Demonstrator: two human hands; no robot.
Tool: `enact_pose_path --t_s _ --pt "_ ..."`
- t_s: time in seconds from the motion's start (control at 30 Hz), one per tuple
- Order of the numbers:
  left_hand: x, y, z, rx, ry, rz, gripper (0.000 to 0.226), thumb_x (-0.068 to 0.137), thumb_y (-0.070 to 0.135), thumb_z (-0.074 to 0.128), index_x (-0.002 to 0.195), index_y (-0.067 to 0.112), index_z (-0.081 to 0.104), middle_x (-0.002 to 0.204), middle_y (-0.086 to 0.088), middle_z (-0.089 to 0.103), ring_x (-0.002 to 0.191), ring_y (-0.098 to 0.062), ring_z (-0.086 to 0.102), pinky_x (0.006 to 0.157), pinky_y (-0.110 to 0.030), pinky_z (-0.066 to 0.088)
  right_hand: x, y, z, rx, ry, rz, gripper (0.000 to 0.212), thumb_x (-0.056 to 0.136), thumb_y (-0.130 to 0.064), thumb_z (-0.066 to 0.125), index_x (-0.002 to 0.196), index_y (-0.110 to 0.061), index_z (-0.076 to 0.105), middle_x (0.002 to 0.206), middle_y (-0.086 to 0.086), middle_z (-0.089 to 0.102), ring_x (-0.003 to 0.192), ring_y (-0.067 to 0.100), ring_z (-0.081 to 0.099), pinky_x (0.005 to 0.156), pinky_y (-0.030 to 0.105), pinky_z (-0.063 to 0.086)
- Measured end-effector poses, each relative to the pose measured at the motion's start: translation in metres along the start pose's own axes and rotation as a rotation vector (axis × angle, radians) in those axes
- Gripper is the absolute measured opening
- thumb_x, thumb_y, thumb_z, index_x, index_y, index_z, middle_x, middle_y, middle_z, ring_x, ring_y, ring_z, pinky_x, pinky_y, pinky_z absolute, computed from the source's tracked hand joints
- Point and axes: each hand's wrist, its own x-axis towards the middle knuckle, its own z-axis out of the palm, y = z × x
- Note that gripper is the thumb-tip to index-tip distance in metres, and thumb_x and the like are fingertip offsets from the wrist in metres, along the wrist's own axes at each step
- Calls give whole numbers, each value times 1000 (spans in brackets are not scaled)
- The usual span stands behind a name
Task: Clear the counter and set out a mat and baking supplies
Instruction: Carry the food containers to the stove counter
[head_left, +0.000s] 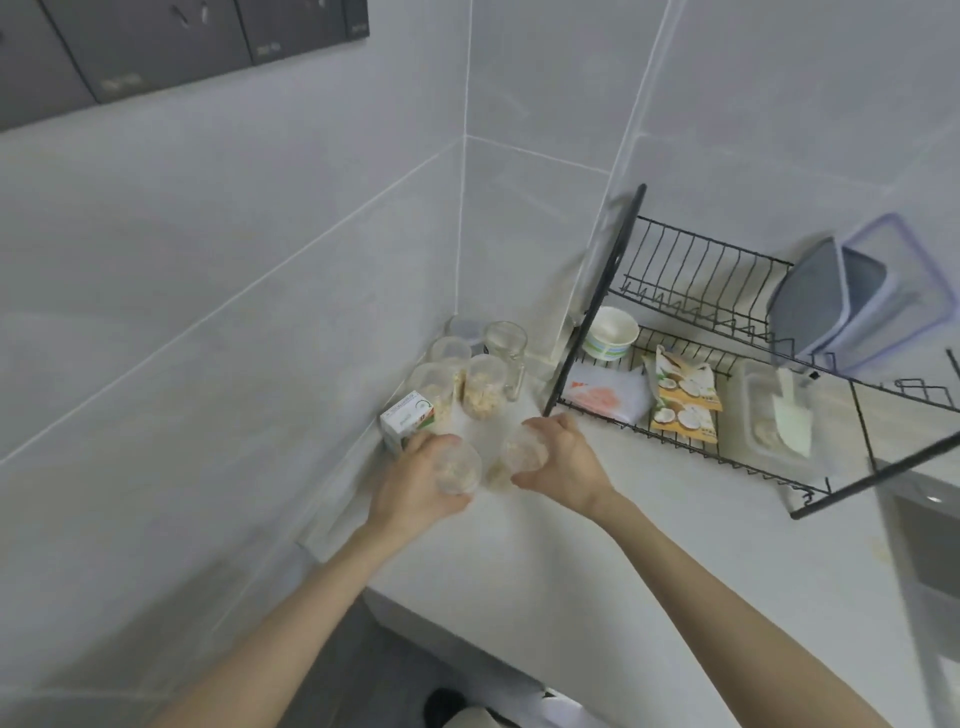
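Head camera view, looking down into the corner of a white kitchen counter (571, 545) where two pale tiled walls meet. Two bare forearms reach forward. The left hand (415, 480) is wrapped around a small clear plastic tub (457, 467) with pale crumbly contents, and the right hand (563, 460) is closed around a second clear plastic tub (524, 452) of the same kind. The two tubs sit just beside each other, low over the counter; blur hides whether they rest on it or are lifted.

Behind the hands, pushed into the corner, stands a cluster of similar things: a clear round jar holding beige pieces (484, 387), two more clear tubs, an empty glass mug with a handle (508, 353), and a small white carton with a green and red mark (407, 421) against the left wall.

To the right stands a black wire dish rack (701, 270). Its lower tier holds a white bowl with a green band (610, 332), a white and orange packet (605, 397), an orange and white pouch printed with coconut halves (683, 395), and a clear box with a white spatula (792, 410) in it. Grey and clear lids lean on the upper tier.

Judging by this, the step in hand is clearing: the tubs are apparently being gathered into the corner to free the open surface nearer the person. No mat is visible. The next move likely calls for setting both tubs down upright beside the cluster without knocking the jar or carton.
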Motion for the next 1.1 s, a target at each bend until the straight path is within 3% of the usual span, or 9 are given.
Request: enact_pose_path --t_s 0.13,0.37,0.43,0.77,0.9,1.03,1.1 --pt "-23 11 -2 -51 26 103 71 61 41 80 126 31 53 127 13 48 113 -9 53 88 -27 46 -49 4 -6 185 187 84 72 66 -18 82 131 -17 51 117 -3 37 101 12 55 87 13 38" --pt "-68 48 -9 -80 -10 260 74 60 36 81 129 32 52 128 16 48 110 -7 55 89 -29 47 -149 10 -28 296 403 135 70 65 -18 83 128 -21 54 115 -5 42 100 7 53 85 11 40" --pt "-79 67 -2 -83 -54 323 74 61 36 81 129 33 52 128 16 47 109 -8 55 88 -29 47 -183 16 -38 319 470 172 70 65 -18 83 128 -22 54 115 -5 42 101 8 53 88 17 42" --pt "-140 188 65 -113 -307 663 71 60 43 83 125 33 56 124 15 51 95 -14 61 84 -29 47 -351 70 -81 267 764 373 74 62 -22 83 129 -23 54 115 -6 45 104 10 54 86 14 43" --pt "-182 243 107 -125 -452 813 71 59 43 84 124 35 56 123 17 50 80 -12 58 76 -26 46 -431 95 -92 249 890 474 73 64 -21 83 131 -23 53 117 -5 45 106 11 51 92 21 44" --pt "-240 297 156 -131 -575 943 71 58 44 84 122 38 55 118 21 48 78 -10 57 71 -24 42 -520 121 -98 258 999 573 71 67 -24 82 132 -24 51 117 -8 43 106 6 47 85 7 39" --pt "-273 323 178 -130 -633 1006 71 58 45 84 122 40 55 118 23 46 80 -10 56 73 -25 43 -564 132 -100 243 1050 634 72 67 -27 81 132 -25 51 115 -8 43 105 4 46 84 8 37"
